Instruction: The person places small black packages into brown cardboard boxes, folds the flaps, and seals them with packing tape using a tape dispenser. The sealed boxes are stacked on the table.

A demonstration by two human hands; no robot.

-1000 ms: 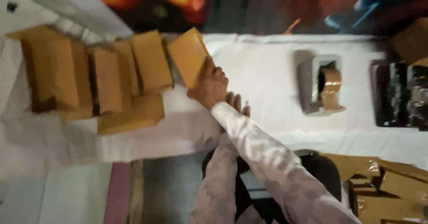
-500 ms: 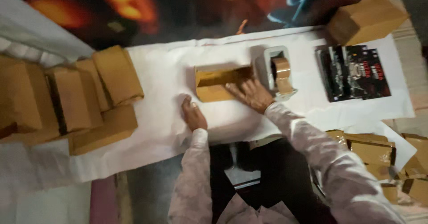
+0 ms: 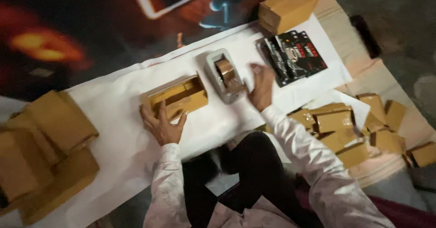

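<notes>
From the head view, your left hand (image 3: 162, 124) rests open-fingered against the open cardboard box (image 3: 178, 98) on the white-covered worktop (image 3: 113, 114). Your right hand (image 3: 260, 88), fingers loosely spread, touches the tape dispenser (image 3: 223, 75) just left of it.

A brown cardboard box (image 3: 178, 98) lies open on the white sheet, just beside a grey tape dispenser (image 3: 223, 75).

On a white sheet (image 3: 118, 119), the left hand (image 3: 162, 124) rests with spread fingers on the near side of an open brown cardboard box (image 3: 178, 98). The right hand (image 3: 260, 88) touches the grey tape dispenser (image 3: 222, 75) just right of the box. Dark packets (image 3: 294, 54) lie further right. Brown boxes are piled at the far left (image 3: 43, 151) and near right (image 3: 359, 126).
</notes>
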